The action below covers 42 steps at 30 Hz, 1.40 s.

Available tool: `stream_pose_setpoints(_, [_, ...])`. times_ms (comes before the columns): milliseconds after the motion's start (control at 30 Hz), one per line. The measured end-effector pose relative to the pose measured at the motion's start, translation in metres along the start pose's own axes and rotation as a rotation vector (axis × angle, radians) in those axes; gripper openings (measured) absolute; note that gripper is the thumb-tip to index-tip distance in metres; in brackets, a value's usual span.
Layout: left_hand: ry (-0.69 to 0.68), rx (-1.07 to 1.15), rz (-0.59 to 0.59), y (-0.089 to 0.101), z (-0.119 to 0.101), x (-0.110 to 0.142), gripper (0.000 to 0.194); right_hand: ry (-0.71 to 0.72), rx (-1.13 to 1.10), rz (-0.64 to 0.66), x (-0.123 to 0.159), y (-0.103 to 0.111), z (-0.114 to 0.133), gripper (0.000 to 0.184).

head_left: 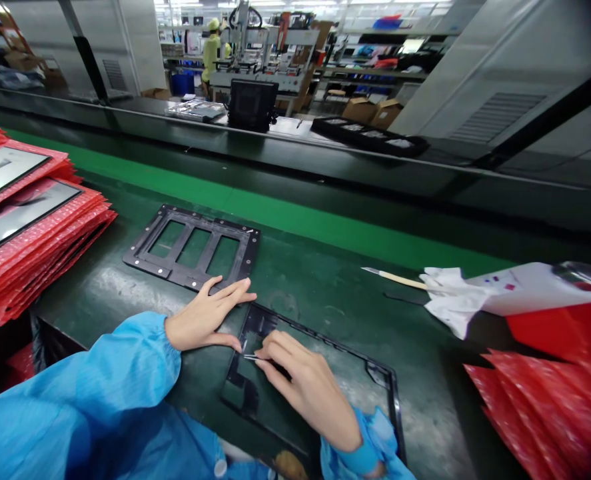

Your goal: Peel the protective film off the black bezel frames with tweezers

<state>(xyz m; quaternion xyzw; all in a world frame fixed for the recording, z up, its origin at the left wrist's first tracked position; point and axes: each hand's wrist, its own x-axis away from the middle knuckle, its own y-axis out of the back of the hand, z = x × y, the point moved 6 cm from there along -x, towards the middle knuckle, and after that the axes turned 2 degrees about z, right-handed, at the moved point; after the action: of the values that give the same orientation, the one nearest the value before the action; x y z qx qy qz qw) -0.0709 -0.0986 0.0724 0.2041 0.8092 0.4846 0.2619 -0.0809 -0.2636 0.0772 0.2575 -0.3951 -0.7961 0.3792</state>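
Observation:
A thin black rectangular frame (320, 341) lies at a tilt on the green work table (325, 280), close in front of me. My right hand (300, 377) is over its left part, closed in a pinch on metal tweezers (251, 357) whose tips point left at the frame's left side. My left hand (208, 317) rests with its fingers spread and its thumb at the frame's left edge, beside the tweezer tips. Just beyond those fingers is a thicker black plate (190, 245) with three rectangular openings. Whatever the tips touch is too small to make out.
Red bubble bags (65, 250) are stacked at the left with flat glass panels on top. To the right are a pale-handled knife (400, 278), a white cloth (452, 300) and more red bags (545, 400). A raised ledge (275, 143) runs along the back; a person (211, 53) stands far behind.

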Motion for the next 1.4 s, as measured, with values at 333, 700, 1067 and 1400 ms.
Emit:
stream_pose_setpoints(333, [0.054,0.061,-0.011,-0.003,0.003,-0.001,0.116,-0.149,-0.022,-0.108,0.0,0.008,-0.017,0.013])
stream_pose_setpoints(700, [0.047,0.068,0.013,-0.005,0.004,-0.002,0.114,-0.139,0.017,-0.102,0.0,0.01,-0.015,0.018])
stream_pose_setpoints(1067, [0.039,0.082,-0.003,-0.004,0.003,-0.002,0.114,-0.206,-0.004,-0.232,-0.01,0.011,-0.018,0.022])
stream_pose_setpoints(1400, [0.032,0.067,-0.003,-0.004,0.003,-0.002,0.112,-0.234,0.05,-0.276,-0.023,0.007,-0.019,0.022])
